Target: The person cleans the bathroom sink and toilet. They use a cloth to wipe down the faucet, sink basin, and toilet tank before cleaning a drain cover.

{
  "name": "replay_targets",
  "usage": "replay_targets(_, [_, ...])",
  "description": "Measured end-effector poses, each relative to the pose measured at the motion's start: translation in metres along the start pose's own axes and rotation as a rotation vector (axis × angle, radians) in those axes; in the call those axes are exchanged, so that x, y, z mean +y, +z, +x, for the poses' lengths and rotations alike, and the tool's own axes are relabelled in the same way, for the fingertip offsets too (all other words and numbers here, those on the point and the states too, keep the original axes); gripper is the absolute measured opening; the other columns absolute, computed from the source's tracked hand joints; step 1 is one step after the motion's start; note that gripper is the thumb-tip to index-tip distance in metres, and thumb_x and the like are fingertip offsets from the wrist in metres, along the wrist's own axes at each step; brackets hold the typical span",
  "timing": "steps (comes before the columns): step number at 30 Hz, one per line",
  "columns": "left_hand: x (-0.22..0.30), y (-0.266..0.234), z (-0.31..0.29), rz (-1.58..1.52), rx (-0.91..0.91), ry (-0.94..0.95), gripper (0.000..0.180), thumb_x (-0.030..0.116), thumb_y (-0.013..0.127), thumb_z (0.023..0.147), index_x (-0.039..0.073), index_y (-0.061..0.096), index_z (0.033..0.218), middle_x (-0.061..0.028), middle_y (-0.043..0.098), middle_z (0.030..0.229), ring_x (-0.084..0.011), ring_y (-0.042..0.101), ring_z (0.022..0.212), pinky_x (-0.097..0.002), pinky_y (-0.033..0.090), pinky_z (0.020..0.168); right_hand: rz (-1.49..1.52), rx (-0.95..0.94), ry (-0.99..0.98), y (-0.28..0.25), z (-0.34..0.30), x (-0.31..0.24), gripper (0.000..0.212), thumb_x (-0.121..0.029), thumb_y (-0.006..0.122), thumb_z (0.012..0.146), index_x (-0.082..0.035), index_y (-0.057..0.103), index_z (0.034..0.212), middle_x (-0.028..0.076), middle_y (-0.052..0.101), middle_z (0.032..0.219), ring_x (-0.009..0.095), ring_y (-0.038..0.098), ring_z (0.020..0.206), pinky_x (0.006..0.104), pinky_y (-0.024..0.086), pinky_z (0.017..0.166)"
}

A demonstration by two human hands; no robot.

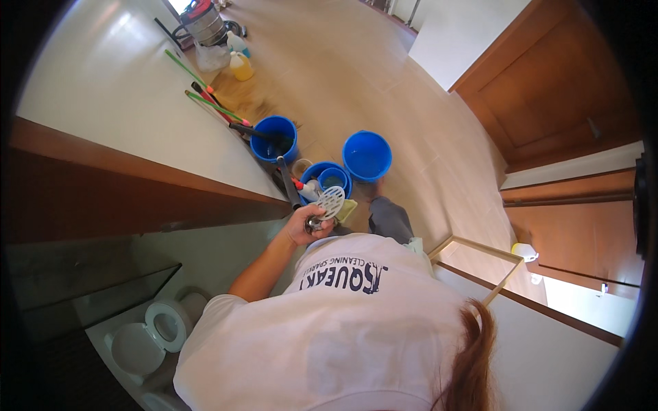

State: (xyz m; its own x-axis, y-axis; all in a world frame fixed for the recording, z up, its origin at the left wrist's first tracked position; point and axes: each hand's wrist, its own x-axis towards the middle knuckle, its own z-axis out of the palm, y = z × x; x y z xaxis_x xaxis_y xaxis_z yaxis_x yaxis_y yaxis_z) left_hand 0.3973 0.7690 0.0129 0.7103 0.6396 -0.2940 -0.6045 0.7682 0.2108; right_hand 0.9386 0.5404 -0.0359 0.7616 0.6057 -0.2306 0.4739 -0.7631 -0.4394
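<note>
My left hand (306, 226) is closed round a small dark metallic piece and a white oval perforated plate (332, 203). Whether the two are joined, I cannot tell. A pale yellow-green piece (346, 210), perhaps a cloth or sponge, shows just beyond my fingers. Nearest to this hand stands a blue bucket (348, 186) holding a smaller blue pail (332, 177) and a white bottle with a red top (305, 188). A long dark handle (288, 182) slants beside it. My right hand is out of sight.
Two more blue buckets (367, 156) (274, 118) stand farther off, both with liquid inside. Green-handled poles (205, 103) lean along the left wall. Yellow (241, 66) and blue jugs stand near a metal vacuum drum (208, 29). A toilet (166, 325) is at lower left, a wooden door (555, 82) at right.
</note>
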Motion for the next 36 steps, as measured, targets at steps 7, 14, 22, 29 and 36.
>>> replay_targets(7, [-0.001, 0.016, 0.03, 0.034, -0.035, 0.038, 0.033, 0.024, 0.048, 0.079, 0.005, 0.049, 0.105, -0.0043, 0.047, 0.061, -0.0118, 0.038, 0.045, -0.0218, 0.029, 0.039, 0.086, -0.232, -0.46, 0.034, 0.058, -0.098, 0.04, -0.027, 0.05, 0.086, 0.003, 0.05, 0.112, 0.008, 0.062, 0.097, 0.016, 0.053, 0.093, 0.0288, 0.039, 0.085])
replay_targets(14, [-0.004, 0.106, 0.066, 0.383, 0.233, 0.137, 0.023, 0.021, 0.051, 0.081, 0.003, 0.054, 0.095, -0.0043, 0.057, 0.067, -0.0102, 0.048, 0.046, -0.0197, 0.033, 0.037, 0.181, -0.551, -1.043, 0.098, 0.108, -0.267, 0.04, -0.027, 0.049, 0.086, 0.003, 0.049, 0.113, 0.008, 0.062, 0.098, 0.016, 0.053, 0.093, 0.0285, 0.039, 0.085])
replay_targets(22, [-0.044, 0.169, 0.164, 0.402, 0.325, 0.276, 0.021, 0.023, 0.052, 0.082, 0.005, 0.055, 0.093, -0.0043, 0.061, 0.07, -0.0083, 0.052, 0.046, -0.0164, 0.034, 0.036, 0.094, -0.76, -1.321, 0.096, 0.154, -0.345, 0.038, -0.025, 0.051, 0.084, 0.002, 0.051, 0.111, 0.009, 0.061, 0.097, 0.018, 0.054, 0.093, 0.0293, 0.04, 0.084])
replay_targets(29, [-0.097, 0.19, 0.213, 0.535, 0.465, 0.361, 0.023, 0.023, 0.051, 0.083, 0.007, 0.053, 0.099, -0.0024, 0.061, 0.074, -0.0077, 0.053, 0.05, -0.0197, 0.036, 0.041, -0.045, -0.743, -1.216, 0.061, 0.304, -0.328, 0.036, -0.023, 0.053, 0.082, 0.001, 0.051, 0.11, 0.01, 0.061, 0.097, 0.019, 0.054, 0.092, 0.0301, 0.04, 0.084])
replay_targets(36, [-0.182, 0.147, 0.195, 0.381, 0.862, 0.555, 0.03, 0.032, 0.048, 0.084, 0.01, 0.05, 0.105, 0.0, 0.063, 0.078, -0.0064, 0.053, 0.053, -0.0197, 0.033, 0.041, -0.076, -0.658, -1.129, 0.065, 0.396, -0.331, 0.035, -0.021, 0.055, 0.081, -0.001, 0.052, 0.109, 0.011, 0.061, 0.097, 0.021, 0.054, 0.092, 0.0309, 0.04, 0.083])
